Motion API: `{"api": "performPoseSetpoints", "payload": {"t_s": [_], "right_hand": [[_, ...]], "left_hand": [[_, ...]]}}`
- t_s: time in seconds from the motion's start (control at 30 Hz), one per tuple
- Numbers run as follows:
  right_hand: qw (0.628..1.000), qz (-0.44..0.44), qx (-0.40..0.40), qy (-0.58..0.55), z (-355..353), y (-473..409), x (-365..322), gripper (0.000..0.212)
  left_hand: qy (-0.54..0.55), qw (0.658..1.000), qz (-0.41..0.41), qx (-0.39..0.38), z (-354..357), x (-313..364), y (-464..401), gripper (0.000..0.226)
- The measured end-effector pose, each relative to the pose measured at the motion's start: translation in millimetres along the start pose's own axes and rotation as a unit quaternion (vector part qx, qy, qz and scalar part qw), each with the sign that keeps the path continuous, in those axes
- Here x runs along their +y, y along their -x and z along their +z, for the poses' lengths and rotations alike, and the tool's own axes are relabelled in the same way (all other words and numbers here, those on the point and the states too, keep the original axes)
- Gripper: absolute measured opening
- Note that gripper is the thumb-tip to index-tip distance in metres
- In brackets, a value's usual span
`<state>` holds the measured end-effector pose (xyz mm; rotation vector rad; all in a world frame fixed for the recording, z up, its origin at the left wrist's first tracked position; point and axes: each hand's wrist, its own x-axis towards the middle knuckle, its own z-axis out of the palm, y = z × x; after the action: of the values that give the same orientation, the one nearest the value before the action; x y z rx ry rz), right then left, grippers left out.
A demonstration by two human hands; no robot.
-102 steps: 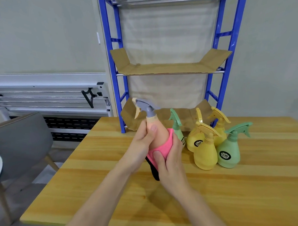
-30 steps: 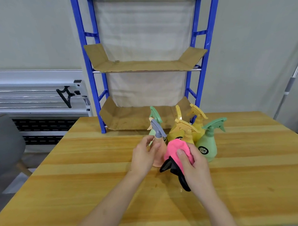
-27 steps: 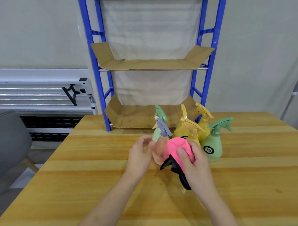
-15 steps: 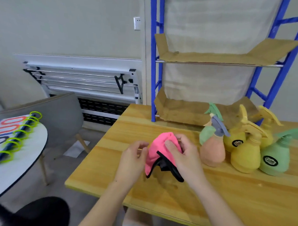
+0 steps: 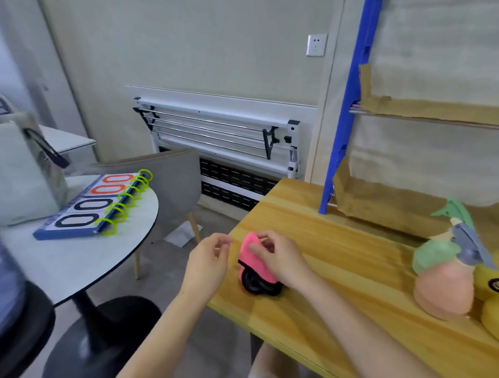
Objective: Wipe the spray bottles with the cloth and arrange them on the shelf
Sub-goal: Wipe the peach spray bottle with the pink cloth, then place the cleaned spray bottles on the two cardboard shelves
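My right hand [image 5: 279,258] grips the pink and black cloth [image 5: 255,264] at the wooden table's [image 5: 339,275] left end. My left hand [image 5: 208,261] hovers just left of the cloth with loosely curled fingers, holding nothing. The peach spray bottle [image 5: 441,285] with a grey trigger stands upright on the table at the right. A green bottle [image 5: 431,249] stands behind it and yellow bottles [image 5: 494,308] are cut off by the right edge. The blue shelf frame [image 5: 349,113] with cardboard-lined shelves [image 5: 417,110] rises behind them.
A round white table [image 5: 76,255] at the left carries a ring-bound board [image 5: 96,205] and a pale bag [image 5: 17,176]. A grey chair [image 5: 171,182] stands between the tables. A folded white rack [image 5: 216,133] leans against the wall.
The view has swung left. The peach bottle was set down beside the others, and both hands carried the cloth to the table's left end. My left hand has come off the cloth.
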<state>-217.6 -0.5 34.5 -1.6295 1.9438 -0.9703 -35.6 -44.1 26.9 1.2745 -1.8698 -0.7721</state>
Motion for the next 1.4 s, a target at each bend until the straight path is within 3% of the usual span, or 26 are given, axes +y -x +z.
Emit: {"api": "performPoseSetpoints", "payload": {"t_s": [0.2,0.3,0.4,0.53,0.7,0.9,1.1,1.4], "right_hand": [[0.992,-0.007,-0.081,0.096,5.6,12.0,14.3,0.064],[0.99,-0.067,-0.066,0.101,14.3,17.5,8.4,0.062],[0.983,-0.144,-0.022,0.114,26.0,20.6,-2.9,0.044],[0.969,-0.201,-0.032,0.138,44.9,27.6,-13.6,0.036],[0.956,-0.17,-0.09,0.22,63.4,36.0,-0.4,0.056],[0.964,-0.141,-0.113,0.196,48.5,40.0,-7.7,0.06],[0.987,-0.084,-0.028,0.135,5.0,52.1,-1.3,0.051],[0.972,-0.029,0.146,0.181,-88.4,99.6,34.7,0.03]], "left_hand": [[0.002,1.0,-0.016,-0.005,4.0,-4.6,-1.4,0.022],[0.003,1.0,-0.024,0.01,-2.8,-7.5,-0.4,0.023],[0.01,0.999,-0.046,0.025,-12.8,-12.6,0.4,0.024],[0.011,0.997,-0.067,0.042,-22.4,-25.3,1.8,0.024],[0.008,0.996,-0.076,0.049,-29.9,-28.2,3.3,0.025],[0.0,0.998,-0.058,0.031,-17.5,-18.2,3.5,0.024],[-0.041,0.998,0.032,0.031,1.6,6.6,2.4,0.027],[-0.027,0.984,0.171,-0.031,72.1,83.9,14.1,0.024]]}}
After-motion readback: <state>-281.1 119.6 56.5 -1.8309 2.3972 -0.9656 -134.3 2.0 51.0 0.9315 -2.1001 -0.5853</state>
